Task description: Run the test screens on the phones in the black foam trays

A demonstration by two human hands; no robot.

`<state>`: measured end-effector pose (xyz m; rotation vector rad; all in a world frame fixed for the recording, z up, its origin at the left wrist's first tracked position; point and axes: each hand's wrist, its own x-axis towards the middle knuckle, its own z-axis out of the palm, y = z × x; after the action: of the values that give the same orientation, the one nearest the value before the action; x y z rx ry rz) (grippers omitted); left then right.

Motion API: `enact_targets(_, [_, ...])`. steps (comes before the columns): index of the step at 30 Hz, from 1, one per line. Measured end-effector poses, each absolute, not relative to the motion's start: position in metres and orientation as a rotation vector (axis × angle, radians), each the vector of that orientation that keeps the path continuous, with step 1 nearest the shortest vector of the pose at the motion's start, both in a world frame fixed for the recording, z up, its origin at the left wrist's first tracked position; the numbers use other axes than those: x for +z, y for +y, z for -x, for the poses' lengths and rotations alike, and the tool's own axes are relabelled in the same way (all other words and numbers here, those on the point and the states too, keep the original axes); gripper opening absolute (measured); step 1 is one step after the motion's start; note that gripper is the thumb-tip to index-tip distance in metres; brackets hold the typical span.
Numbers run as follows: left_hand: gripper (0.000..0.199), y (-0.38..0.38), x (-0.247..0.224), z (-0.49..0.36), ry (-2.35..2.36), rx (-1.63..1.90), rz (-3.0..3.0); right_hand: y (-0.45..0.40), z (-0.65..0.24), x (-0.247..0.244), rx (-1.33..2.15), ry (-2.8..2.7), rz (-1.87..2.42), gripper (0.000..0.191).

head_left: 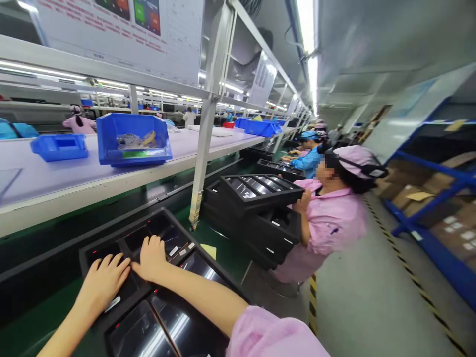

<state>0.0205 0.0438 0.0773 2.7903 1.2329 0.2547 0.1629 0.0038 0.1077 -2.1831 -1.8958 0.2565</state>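
A black compartment tray lies before me, with glossy dark panels set in its compartments. Small white labels and red tabs show on several of them. My left hand rests over the tray's left compartments, palm down with fingers apart. Close beside it, my right hand lies across a divider, its fingers stretched forward over an upper compartment and its thumb near the left hand's fingertips. Neither hand shows anything held. The surfaces under my palms are hidden.
A co-worker in pink, at right, holds a tilted black tray above a stack of similar trays. A white post stands ahead. Blue bins sit on the shelf. Yellow paper lies beyond my tray.
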Motion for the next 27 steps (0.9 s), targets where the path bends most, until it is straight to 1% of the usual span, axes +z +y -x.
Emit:
enact_targets(2, [0.032, 0.054, 0.071, -0.016, 1.203, 0.178, -2.984, 0.006, -0.162, 0.108, 0.287, -1.893, 2.209, 0.082])
enact_targets(7, [0.046, 0.062, 0.065, -0.016, 1.053, 0.411, -3.292, 0.015, -0.161, 0.105, 0.35, -1.822, 2.269, 0.097])
enact_targets(11, [0.051, 0.053, 0.069, -0.013, 1.057, 0.445, -3.386, 0.018, -0.158, 0.102, 0.405, -1.758, 2.263, 0.107])
enact_targets(13, [0.053, 0.051, 0.069, -0.012, 1.091, 0.446, -3.377, 0.019, -0.156, 0.101, 0.424, -1.696, 2.274, 0.105])
enact_targets(17, [0.052, 0.056, 0.062, -0.014, 1.067, 0.427, -3.42, 0.02, -0.155, 0.101, 0.41, -1.611, 2.291, 0.095])
enact_targets(20, [0.051, 0.062, 0.059, -0.017, 1.095, 0.364, -3.373, 0.02, -0.158, 0.103, 0.354, -1.681, 2.302, 0.098])
enact_targets(23, [0.039, 0.063, 0.07, -0.019, 1.206, 0.229, -3.123, 0.014, -0.161, 0.107, 0.278, -1.721, 2.327, 0.095])
enact_targets(27, [0.04, 0.06, 0.096, -0.017, 1.013, 0.232, -2.817, 0.01, -0.163, 0.104, 0.243, -1.759, 2.289, 0.087])
